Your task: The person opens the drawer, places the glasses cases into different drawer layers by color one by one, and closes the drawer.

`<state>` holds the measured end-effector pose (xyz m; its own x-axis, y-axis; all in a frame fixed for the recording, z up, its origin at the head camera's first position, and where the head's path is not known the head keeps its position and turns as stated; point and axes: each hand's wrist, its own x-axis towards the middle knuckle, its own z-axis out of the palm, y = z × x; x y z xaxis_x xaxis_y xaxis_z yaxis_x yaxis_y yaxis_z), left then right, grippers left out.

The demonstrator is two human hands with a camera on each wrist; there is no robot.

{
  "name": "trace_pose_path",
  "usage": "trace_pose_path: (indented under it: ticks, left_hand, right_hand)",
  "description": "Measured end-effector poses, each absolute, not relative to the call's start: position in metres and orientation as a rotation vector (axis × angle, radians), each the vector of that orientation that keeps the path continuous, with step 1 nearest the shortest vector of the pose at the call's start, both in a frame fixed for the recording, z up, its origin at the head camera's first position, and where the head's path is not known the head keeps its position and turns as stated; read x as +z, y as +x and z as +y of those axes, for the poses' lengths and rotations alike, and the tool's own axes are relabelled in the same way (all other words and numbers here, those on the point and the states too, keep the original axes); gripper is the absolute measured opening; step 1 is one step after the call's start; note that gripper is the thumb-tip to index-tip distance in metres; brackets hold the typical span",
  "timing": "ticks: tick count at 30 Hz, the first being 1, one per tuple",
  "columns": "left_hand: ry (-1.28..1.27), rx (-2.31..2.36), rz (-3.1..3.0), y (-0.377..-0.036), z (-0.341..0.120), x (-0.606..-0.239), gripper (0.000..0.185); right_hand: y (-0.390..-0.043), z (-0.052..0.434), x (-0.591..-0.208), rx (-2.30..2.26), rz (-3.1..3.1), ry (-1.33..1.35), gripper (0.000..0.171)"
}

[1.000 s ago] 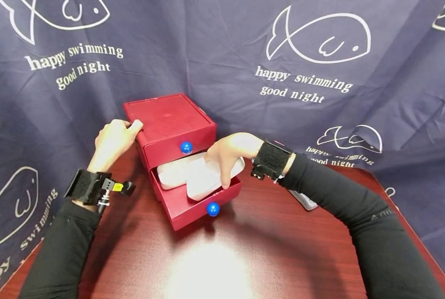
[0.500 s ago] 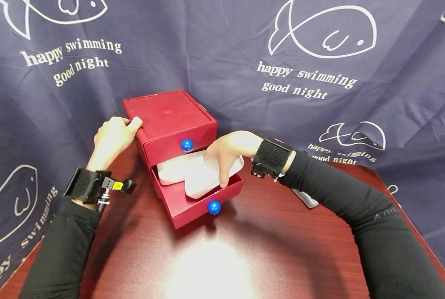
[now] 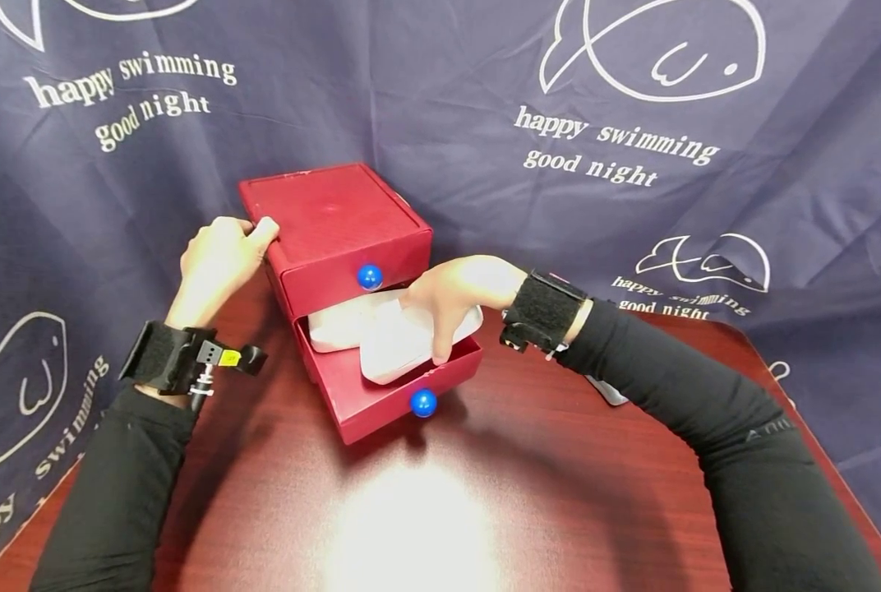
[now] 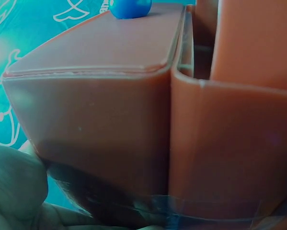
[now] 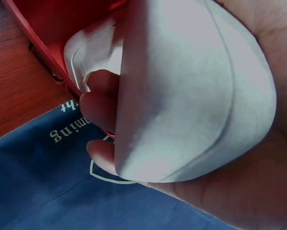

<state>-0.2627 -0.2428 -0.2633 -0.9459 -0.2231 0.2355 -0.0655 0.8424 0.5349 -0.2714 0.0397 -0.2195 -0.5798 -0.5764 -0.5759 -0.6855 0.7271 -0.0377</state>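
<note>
A small red drawer unit [image 3: 329, 210] stands on the table with its lower drawer [image 3: 381, 421] pulled out. My left hand [image 3: 222, 255] grips the unit's top left edge, thumb on top; in the left wrist view, part of that hand [image 4: 18, 187] shows beside the unit's side. My right hand [image 3: 466, 288] holds a white glasses case [image 3: 392, 353], tilted over the open drawer. In the right wrist view fingers curl round this case [image 5: 191, 96]. A second white glasses case [image 3: 333, 325] lies in the drawer, partly under the upper drawer and the held case.
Blue knobs sit on the upper drawer front [image 3: 322, 288] and the lower one. A flat whitish item [image 3: 606, 391] is partly hidden behind my right forearm. A dark blue printed cloth [image 3: 455, 107] hangs behind the reddish wooden table [image 3: 544, 501].
The head view has tipped down a little, so the unit and hands appear higher. The held glasses case has shifted slightly left over the drawer. Both hands keep their grips.
</note>
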Motion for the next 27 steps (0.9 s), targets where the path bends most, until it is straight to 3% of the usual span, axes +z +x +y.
trace_pose_path:
  ticks: [15, 27]
  left_hand:
    - [0.232, -0.791, -2.714, -0.264, -0.244, -0.263, 0.054]
    - [0.242, -0.805, -2.720, -0.267, -0.243, -0.261, 0.053]
  right_hand:
    - [-0.272, 0.039, -0.237, 0.234, 2.461, -1.044, 0.080]
    - [-0.273, 0.027, -0.248, 0.198, 2.408, -1.102, 0.091]
